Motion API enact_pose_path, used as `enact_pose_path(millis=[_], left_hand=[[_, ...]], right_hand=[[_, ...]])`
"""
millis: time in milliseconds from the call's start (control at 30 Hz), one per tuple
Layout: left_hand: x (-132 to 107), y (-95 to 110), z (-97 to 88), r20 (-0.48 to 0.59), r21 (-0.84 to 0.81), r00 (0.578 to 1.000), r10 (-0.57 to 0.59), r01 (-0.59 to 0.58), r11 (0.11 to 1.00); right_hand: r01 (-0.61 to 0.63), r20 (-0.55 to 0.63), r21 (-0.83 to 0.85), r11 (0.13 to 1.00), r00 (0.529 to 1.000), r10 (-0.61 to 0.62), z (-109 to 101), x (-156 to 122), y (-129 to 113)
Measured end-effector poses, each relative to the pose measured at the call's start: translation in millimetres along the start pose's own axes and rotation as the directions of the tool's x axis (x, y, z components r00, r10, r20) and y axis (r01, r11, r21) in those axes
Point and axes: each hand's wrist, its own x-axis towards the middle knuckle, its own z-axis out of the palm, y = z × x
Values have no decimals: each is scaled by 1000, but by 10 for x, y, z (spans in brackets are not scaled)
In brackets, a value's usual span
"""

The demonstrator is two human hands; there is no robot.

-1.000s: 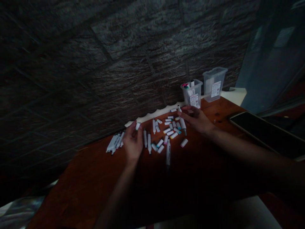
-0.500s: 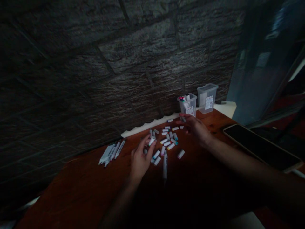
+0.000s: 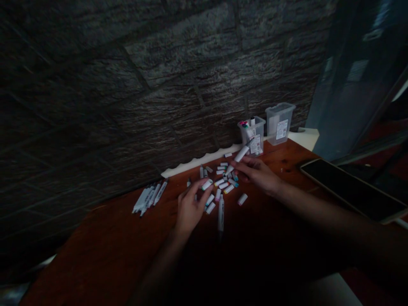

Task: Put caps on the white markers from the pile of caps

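Between the thumb and fingers of my left hand (image 3: 190, 209) is a white marker cap (image 3: 207, 184) with a green edge. My right hand (image 3: 257, 173) grips a white marker (image 3: 238, 159), tilted, its lower end pointing down left over the loose caps. Several white caps with coloured edges (image 3: 228, 188) lie scattered on the wooden table (image 3: 127, 255) between and beyond my hands. One uncapped-looking marker (image 3: 221, 214) lies on the table just right of my left hand. To the left, several white markers (image 3: 149, 198) lie side by side in a group.
Behind my right hand stands a clear plastic box (image 3: 259, 129) with several markers in it. Beside it is a second clear box (image 3: 280, 123) with a label. A dark tablet-like slab (image 3: 353, 189) lies at the right. A stone wall (image 3: 143, 106) rises behind the table.
My right hand has turned and moved slightly down, and the marker in it now shows fully, slanting toward the caps. The left hand still holds the cap, now tilted flatter.
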Motion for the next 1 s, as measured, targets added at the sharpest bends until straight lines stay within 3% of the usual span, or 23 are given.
enact_pose_path(millis=[433,767,1000], left_hand=[[-5,33,30,-11,-8,1000,23,-23,1000],[-23,21,52,3,-62,999,50,-50,997],[-23,25,41,62,-76,993,96,-91,993]], right_hand=[[39,217,-100,994,976,-17,68,-59,25],[68,268,-156,985,963,-24,53,-88,13],[42,328,-249,968,944,43,47,-105,21]])
